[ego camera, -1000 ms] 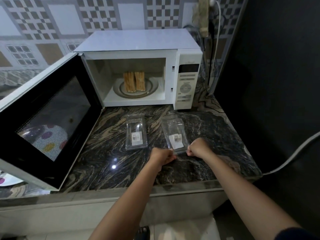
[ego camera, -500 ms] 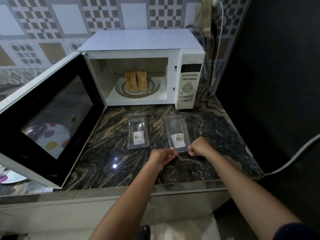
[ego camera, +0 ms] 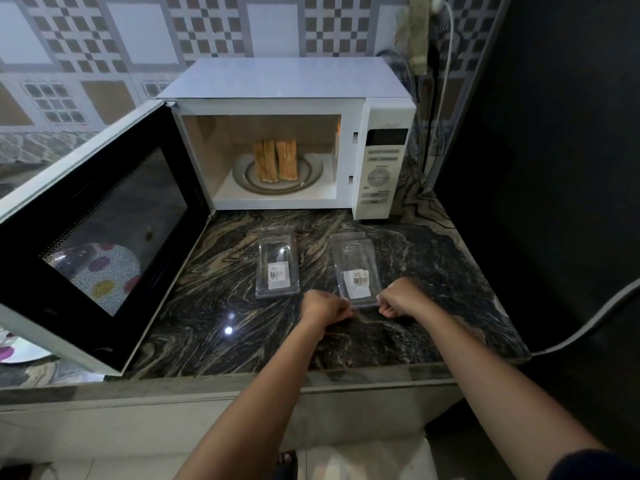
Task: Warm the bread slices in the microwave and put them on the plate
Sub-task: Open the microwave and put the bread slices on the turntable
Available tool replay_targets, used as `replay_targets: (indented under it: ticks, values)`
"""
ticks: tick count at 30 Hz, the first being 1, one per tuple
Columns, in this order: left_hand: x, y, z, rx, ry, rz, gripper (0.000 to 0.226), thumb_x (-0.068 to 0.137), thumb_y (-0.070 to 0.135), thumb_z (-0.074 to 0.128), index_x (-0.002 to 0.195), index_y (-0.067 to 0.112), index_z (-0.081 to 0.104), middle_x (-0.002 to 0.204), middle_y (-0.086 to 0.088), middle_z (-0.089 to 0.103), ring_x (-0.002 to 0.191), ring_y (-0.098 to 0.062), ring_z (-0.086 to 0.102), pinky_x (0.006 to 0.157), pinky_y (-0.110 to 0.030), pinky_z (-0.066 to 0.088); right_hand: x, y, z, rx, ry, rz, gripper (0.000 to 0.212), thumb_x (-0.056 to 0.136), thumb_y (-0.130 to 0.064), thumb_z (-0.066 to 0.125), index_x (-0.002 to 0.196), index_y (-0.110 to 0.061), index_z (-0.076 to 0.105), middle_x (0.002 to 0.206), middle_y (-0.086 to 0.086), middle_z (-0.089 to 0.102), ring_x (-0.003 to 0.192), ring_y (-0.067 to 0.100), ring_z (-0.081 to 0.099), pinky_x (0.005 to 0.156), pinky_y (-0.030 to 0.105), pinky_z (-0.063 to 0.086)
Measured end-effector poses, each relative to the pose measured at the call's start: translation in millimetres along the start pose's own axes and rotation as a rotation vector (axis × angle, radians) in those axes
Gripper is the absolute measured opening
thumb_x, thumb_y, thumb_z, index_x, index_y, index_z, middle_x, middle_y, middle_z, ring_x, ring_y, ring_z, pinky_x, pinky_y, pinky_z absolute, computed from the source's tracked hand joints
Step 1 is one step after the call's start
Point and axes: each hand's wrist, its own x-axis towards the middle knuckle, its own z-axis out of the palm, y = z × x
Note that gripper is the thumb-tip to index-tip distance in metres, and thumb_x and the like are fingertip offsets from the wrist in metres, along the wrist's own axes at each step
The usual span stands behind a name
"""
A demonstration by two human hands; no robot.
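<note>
Both hands are curled and pinch the near edge of the right-hand clear package: the left hand at its near-left corner, the right hand at its near-right corner. Both forearms extend forward over the counter edge, backs of the hands up. The package lies on the marble countertop. A second clear package lies to its left, apart from it. Beyond, the microwave stands with its door open to the left. The bread slices stand on edge on the turntable inside. A dotted plate shows below the door, far left.
</note>
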Motion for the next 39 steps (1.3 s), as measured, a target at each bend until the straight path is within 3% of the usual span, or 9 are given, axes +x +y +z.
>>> replay_targets:
  ticks: [4, 6, 9, 16, 22, 25, 28, 33, 39]
  values:
    - [-6, -8, -8, 0.331, 0.163, 0.303, 0.018, 0.087, 0.025, 0.064, 0.083, 0.008, 0.065, 0.085, -0.01, 0.069, 0.081, -0.021, 0.066, 0.076, -0.031, 0.055, -7, 1, -2, -0.22, 0.067, -0.149, 0.02, 0.084, -0.012, 0.06, 0.067, -0.002, 0.061, 0.067, 0.014, 0.061, 0.057, 0.02, 0.053, 0.053, 0.024, 0.041]
    - [-13, -10, -13, 0.351, 0.266, 0.487, 0.024, 0.09, 0.027, 0.06, 0.1, 0.005, 0.062, 0.094, -0.007, 0.065, 0.083, -0.017, 0.059, 0.071, -0.023, 0.048, -10, 1, -2, -0.326, 0.218, -0.292, 0.021, 0.087, -0.026, 0.061, 0.084, -0.005, 0.062, 0.085, 0.013, 0.063, 0.076, 0.022, 0.055, 0.066, 0.025, 0.038]
    - [-19, -5, -24, 0.369, 0.413, 0.671, 0.034, 0.093, 0.025, 0.054, 0.122, 0.007, 0.052, 0.119, -0.004, 0.051, 0.105, -0.012, 0.049, 0.09, -0.02, 0.04, -11, -4, 3, -0.214, 0.319, -0.406, 0.045, 0.088, -0.037, 0.058, 0.121, -0.006, 0.051, 0.123, 0.013, 0.054, 0.111, 0.026, 0.053, 0.087, 0.029, 0.04]
    - [13, 15, -70, 0.446, 0.587, 0.583, 0.099, 0.08, 0.055, 0.062, 0.148, 0.004, 0.012, 0.156, -0.015, 0.011, 0.145, -0.029, 0.01, 0.118, -0.042, 0.019, -15, -14, 27, -0.131, 0.187, -0.362, 0.105, 0.078, -0.052, 0.066, 0.15, -0.011, 0.001, 0.159, 0.009, 0.003, 0.146, 0.026, 0.009, 0.117, 0.041, 0.017]
    - [41, 22, -79, 0.483, 0.491, 0.398, 0.136, 0.057, 0.068, 0.074, 0.15, 0.012, -0.008, 0.159, -0.013, -0.003, 0.147, -0.03, 0.002, 0.117, -0.049, 0.017, -1, -18, 45, -0.186, 0.323, -0.243, 0.125, 0.06, -0.057, 0.078, 0.149, -0.009, 0.004, 0.156, 0.013, 0.016, 0.143, 0.029, 0.02, 0.115, 0.045, 0.024]
    - [55, 22, -84, 0.52, 0.504, 0.416, 0.127, 0.052, 0.061, 0.08, 0.148, 0.019, 0.01, 0.151, -0.015, 0.029, 0.138, -0.032, 0.032, 0.109, -0.051, 0.033, 5, -18, 46, -0.191, 0.353, -0.278, 0.1, 0.057, -0.052, 0.081, 0.134, -0.011, 0.032, 0.138, 0.013, 0.045, 0.125, 0.031, 0.045, 0.1, 0.044, 0.042]
    - [57, 22, -88, 0.513, 0.503, 0.468, 0.103, 0.052, 0.052, 0.084, 0.135, 0.018, 0.033, 0.13, -0.01, 0.054, 0.116, -0.031, 0.054, 0.093, -0.045, 0.048, 5, -19, 43, -0.18, 0.339, -0.346, 0.079, 0.058, -0.043, 0.083, 0.119, -0.015, 0.041, 0.123, 0.01, 0.053, 0.111, 0.03, 0.052, 0.085, 0.038, 0.049]
    - [56, 24, -95, 0.432, 0.488, 0.521, 0.098, 0.048, 0.049, 0.087, 0.129, 0.018, 0.041, 0.123, -0.004, 0.058, 0.107, -0.025, 0.058, 0.088, -0.039, 0.051, 1, -25, 33, -0.269, 0.3, -0.434, 0.074, 0.056, -0.041, 0.083, 0.114, -0.021, 0.043, 0.117, 0.006, 0.05, 0.104, 0.026, 0.054, 0.075, 0.03, 0.044]
    - [38, 22, -108, 0.045, 0.283, 0.502, 0.093, 0.054, 0.023, 0.091, 0.131, 0.015, 0.039, 0.12, 0.004, 0.052, 0.104, -0.014, 0.053, 0.089, -0.026, 0.043, -11, -24, 25, 0.113, 0.103, -0.367, 0.072, 0.058, -0.029, 0.088, 0.112, -0.021, 0.041, 0.112, 0.001, 0.049, 0.096, 0.021, 0.055, 0.062, 0.028, 0.049]
